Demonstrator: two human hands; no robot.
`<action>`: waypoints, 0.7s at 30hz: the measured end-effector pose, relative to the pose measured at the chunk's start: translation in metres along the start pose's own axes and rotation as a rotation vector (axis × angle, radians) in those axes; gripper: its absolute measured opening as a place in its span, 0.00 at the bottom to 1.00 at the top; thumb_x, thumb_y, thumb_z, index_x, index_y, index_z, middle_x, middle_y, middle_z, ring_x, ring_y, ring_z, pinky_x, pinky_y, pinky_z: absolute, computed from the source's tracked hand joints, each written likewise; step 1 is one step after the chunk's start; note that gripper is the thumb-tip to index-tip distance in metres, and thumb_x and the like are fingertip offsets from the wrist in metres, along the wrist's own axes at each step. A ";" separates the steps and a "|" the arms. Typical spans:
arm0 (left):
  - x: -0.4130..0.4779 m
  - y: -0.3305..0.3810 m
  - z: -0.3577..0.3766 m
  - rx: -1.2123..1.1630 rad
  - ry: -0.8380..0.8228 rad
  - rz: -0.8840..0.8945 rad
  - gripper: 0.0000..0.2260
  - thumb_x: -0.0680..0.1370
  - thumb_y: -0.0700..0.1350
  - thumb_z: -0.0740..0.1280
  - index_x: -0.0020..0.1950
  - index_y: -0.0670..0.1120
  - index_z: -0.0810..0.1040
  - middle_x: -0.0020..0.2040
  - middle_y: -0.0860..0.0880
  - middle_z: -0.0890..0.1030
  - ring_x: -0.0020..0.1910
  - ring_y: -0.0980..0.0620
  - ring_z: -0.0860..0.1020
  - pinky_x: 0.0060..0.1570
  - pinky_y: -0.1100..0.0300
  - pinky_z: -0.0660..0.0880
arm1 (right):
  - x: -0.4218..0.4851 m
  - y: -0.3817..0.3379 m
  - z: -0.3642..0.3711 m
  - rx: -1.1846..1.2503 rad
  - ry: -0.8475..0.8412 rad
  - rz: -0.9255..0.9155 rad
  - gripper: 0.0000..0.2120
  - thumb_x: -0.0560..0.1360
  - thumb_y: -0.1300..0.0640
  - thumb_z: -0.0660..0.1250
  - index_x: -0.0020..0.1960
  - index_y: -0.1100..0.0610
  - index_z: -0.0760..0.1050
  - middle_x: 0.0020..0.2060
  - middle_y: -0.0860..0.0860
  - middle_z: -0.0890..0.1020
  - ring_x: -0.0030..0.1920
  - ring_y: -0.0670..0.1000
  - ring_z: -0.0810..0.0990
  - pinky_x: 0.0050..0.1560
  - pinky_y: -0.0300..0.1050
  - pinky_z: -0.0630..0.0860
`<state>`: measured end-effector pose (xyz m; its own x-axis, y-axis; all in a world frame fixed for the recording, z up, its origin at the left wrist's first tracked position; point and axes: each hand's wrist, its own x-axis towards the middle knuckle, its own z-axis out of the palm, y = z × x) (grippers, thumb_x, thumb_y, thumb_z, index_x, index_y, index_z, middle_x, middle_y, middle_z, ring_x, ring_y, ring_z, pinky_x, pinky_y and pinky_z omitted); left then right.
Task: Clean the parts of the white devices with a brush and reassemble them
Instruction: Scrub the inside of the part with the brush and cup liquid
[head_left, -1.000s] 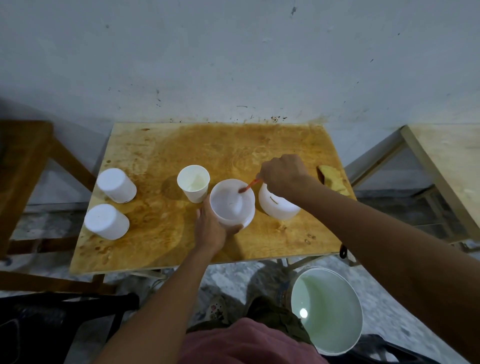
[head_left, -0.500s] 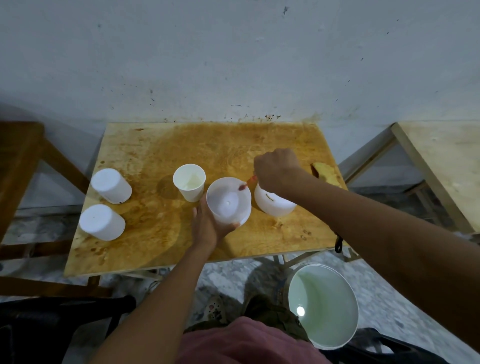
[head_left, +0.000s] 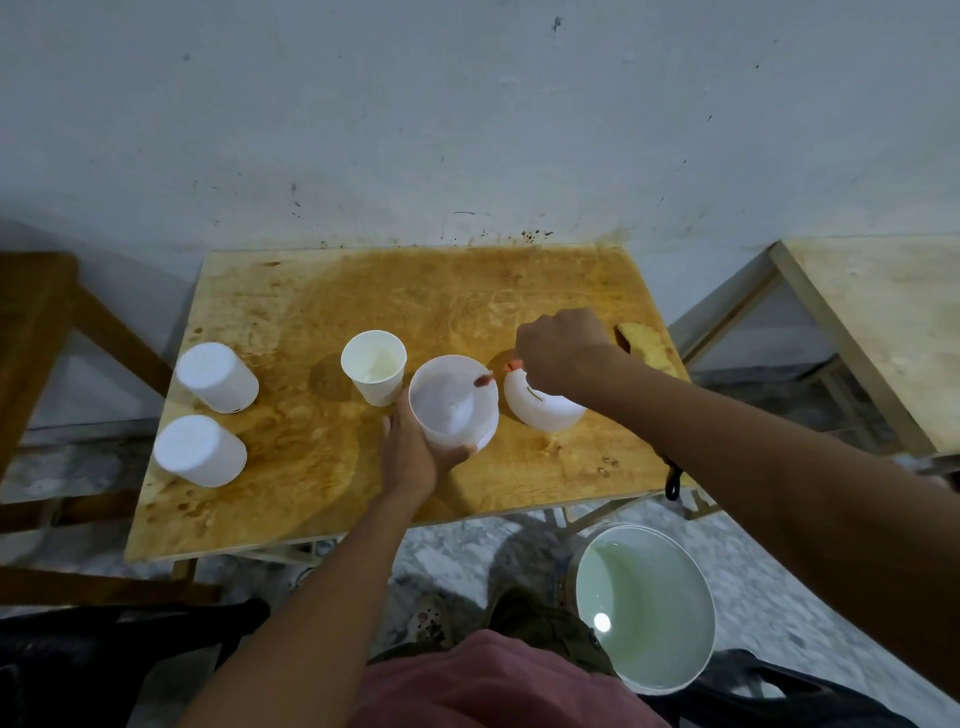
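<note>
Left hand (head_left: 410, 457) gripping white container (head_left: 452, 402), right hand (head_left: 563, 348) clutching brush (head_left: 484, 381); brush drawn back to rim

Position: worn on my head, the only view.
Facing: forward and down onto the table (head_left: 291, 467), the wall (head_left: 467, 104) behind it.
Nearness: close and wide-angle; my lap (head_left: 493, 686) sits at the bottom edge.

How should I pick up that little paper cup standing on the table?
Hold the paper cup round its side wall, just under the rim, coming from its left. It stands upright, mouth open, and widens upward, so a side grip probably keeps it level; the left hand and its white container crowd the right side.
</note>
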<state>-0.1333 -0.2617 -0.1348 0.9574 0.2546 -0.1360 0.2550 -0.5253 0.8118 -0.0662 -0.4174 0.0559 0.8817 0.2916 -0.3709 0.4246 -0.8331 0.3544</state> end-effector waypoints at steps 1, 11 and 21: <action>0.001 0.000 0.000 -0.001 0.001 -0.003 0.55 0.58 0.55 0.83 0.76 0.51 0.55 0.72 0.47 0.66 0.69 0.46 0.65 0.64 0.45 0.71 | -0.001 0.000 0.001 0.016 -0.041 -0.005 0.05 0.78 0.56 0.61 0.51 0.56 0.74 0.34 0.50 0.74 0.36 0.51 0.75 0.34 0.43 0.69; 0.003 -0.004 0.002 -0.005 -0.005 -0.008 0.55 0.57 0.55 0.83 0.76 0.52 0.55 0.71 0.47 0.66 0.68 0.46 0.65 0.64 0.45 0.70 | -0.006 -0.001 0.000 0.030 -0.067 -0.017 0.05 0.79 0.55 0.59 0.46 0.55 0.68 0.34 0.49 0.73 0.32 0.49 0.71 0.34 0.42 0.68; 0.003 -0.002 0.005 -0.035 0.000 -0.025 0.53 0.59 0.60 0.81 0.75 0.56 0.54 0.70 0.50 0.67 0.68 0.48 0.66 0.65 0.47 0.69 | -0.009 -0.022 0.034 0.492 -0.326 -0.064 0.17 0.81 0.48 0.58 0.63 0.54 0.78 0.55 0.51 0.82 0.54 0.54 0.80 0.57 0.51 0.76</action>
<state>-0.1307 -0.2638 -0.1397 0.9510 0.2668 -0.1564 0.2736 -0.4899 0.8277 -0.0909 -0.4179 0.0222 0.7154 0.2541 -0.6509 0.2610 -0.9613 -0.0885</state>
